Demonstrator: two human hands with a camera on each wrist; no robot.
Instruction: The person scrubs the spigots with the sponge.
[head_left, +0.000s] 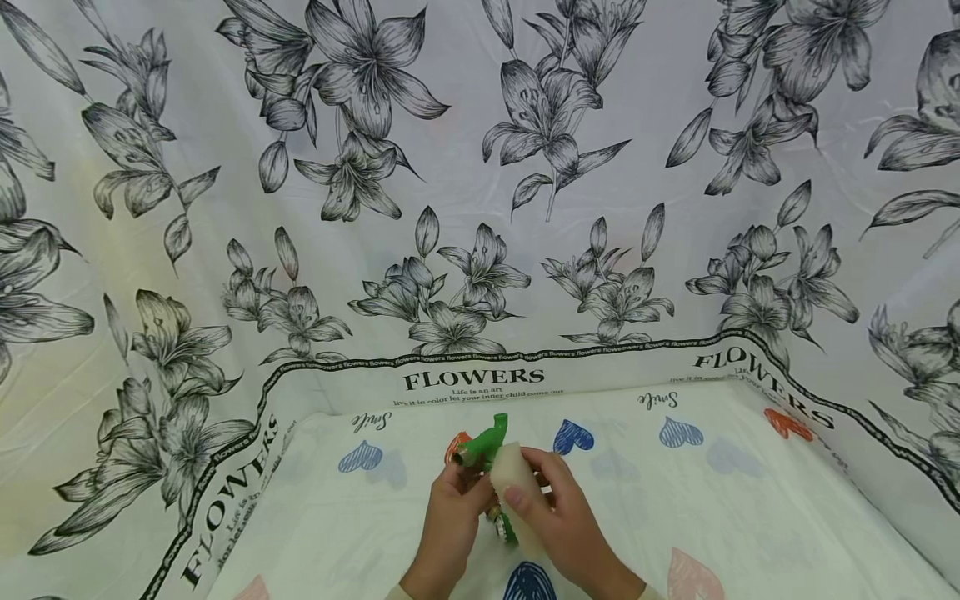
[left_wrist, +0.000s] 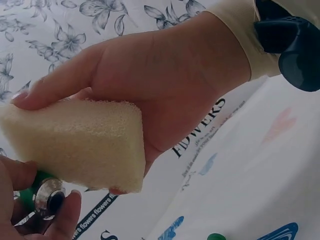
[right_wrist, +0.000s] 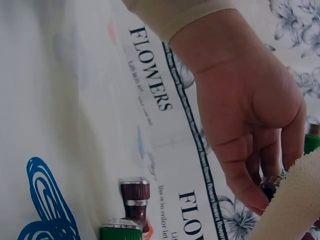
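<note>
My right hand (head_left: 566, 521) grips a cream rectangular sponge (head_left: 513, 475), thumb on its near face. Close beside it, my left hand (head_left: 450, 521) pinches a green object (head_left: 483, 446) with silver and dark ends; its kind I cannot tell. Green tube-like parts stick out above the fingers, and a green and silver part shows below them. In the left wrist view the sponge (left_wrist: 85, 145) overlaps the green object's silver end (left_wrist: 49, 197). Low in the right wrist view are a dark red part (right_wrist: 135, 195) with silver bands and a green part (right_wrist: 121, 233) with a silver rim.
Under the hands lies a white cloth (head_left: 360, 533) printed with hearts. White flower-printed curtains (head_left: 465, 183) rise behind it and at both sides, with a lettered border along their lower edge.
</note>
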